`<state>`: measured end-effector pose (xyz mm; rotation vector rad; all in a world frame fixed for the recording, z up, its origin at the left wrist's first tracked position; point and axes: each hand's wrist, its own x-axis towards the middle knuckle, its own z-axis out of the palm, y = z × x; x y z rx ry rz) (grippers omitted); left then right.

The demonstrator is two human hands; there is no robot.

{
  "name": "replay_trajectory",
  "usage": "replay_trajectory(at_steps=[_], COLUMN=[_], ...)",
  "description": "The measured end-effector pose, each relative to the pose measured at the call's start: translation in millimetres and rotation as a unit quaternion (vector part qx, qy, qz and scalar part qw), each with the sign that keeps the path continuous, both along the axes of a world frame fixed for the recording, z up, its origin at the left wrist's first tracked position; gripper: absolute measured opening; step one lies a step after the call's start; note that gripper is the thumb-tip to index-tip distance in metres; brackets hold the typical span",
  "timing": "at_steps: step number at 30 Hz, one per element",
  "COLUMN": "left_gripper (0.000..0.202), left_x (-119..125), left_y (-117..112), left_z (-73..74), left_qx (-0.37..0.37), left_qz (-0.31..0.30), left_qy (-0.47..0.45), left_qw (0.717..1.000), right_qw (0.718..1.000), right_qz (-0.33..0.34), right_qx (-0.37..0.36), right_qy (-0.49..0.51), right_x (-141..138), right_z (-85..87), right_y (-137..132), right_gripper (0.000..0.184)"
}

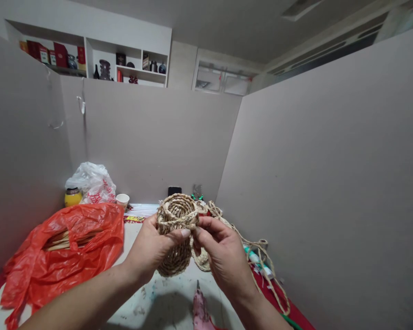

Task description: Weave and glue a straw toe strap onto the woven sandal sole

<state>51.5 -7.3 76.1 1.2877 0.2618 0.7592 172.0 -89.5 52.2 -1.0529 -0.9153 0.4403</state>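
Observation:
A small basket coiled from braided straw rope (pixel 175 263) is held up above the table, its round opening tilted toward me. My left hand (pixel 151 250) grips it from the left, with the thumb pressed on the near side below the rim. At the right side of the rim, my right hand (pixel 223 252) pinches the braided straw rope (pixel 192 225) between thumb and fingers. Below the hands lies a pink glue gun (pixel 201 307), its nozzle pointing away from me. Behind the right hand, a flat coiled straw piece (pixel 201 260) is partly hidden.
On the left lies a red plastic bag (pixel 72 261) with straw-coloured strips inside. Behind it are a white plastic bag (pixel 92 181), a yellow jar (pixel 73 197) and a paper cup (pixel 123 200). Loose rope (pixel 261 250) trails along the right. Grey partitions (pixel 151 133) enclose the table.

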Motion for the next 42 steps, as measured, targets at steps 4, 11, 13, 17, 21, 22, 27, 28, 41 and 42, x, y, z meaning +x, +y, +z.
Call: replay_trajectory(at_steps=[4, 11, 13, 17, 21, 22, 27, 28, 41, 42], left_gripper=[0.033, 0.032, 0.029, 0.024, 0.026, 0.027, 0.027, 0.027, 0.023, 0.023], left_x=[-1, 0, -1, -1, -1, 0, 1, 1, -3, -3], left_y=[1, 0, 0, 1, 2, 3, 5, 5, 5, 4], left_z=[2.0, -1.3, -2.2, -2.9, -3.2, -3.2, -2.7, -2.4, 0.4, 0.4], left_qx=[-0.016, -0.032, -0.029, -0.011, -0.009, -0.008, -0.003, -0.004, 0.034, 0.046], left_qz=[-0.002, -0.003, -0.004, -0.021, -0.035, -0.037, -0.060, -0.068, -0.052, -0.033], left_qy=[-0.017, -0.015, -0.010, -0.003, -0.002, -0.003, -0.014, -0.015, 0.012, 0.015], left_qw=[1.000, 0.999, 1.000, 1.000, 0.999, 0.999, 0.998, 0.998, 0.998, 0.998], right_qw=[0.999, 0.997, 0.996, 0.994, 0.994, 0.994, 0.997, 0.999, 0.999, 0.998], right_qz=[0.031, -0.022, -0.045, -0.080, -0.089, -0.087, -0.046, -0.037, 0.008, 0.004], right_qx=[-0.006, -0.030, -0.034, -0.030, -0.027, -0.028, -0.024, -0.016, -0.052, -0.056], right_qy=[-0.023, -0.074, -0.069, -0.062, -0.051, -0.052, -0.048, -0.037, -0.003, -0.012], right_x=[2, -6, -8, -9, -10, -11, -9, -9, -13, -13], right_z=[3.2, 11.6, 11.6, 9.7, 8.3, 8.1, 6.9, 6.8, 23.0, 23.3], right_y=[-8, -15, -13, -10, -10, -10, -11, -11, -22, -22], right_gripper=[0.022, 0.026, 0.021, 0.017, 0.016, 0.015, 0.012, 0.012, 0.023, 0.023])
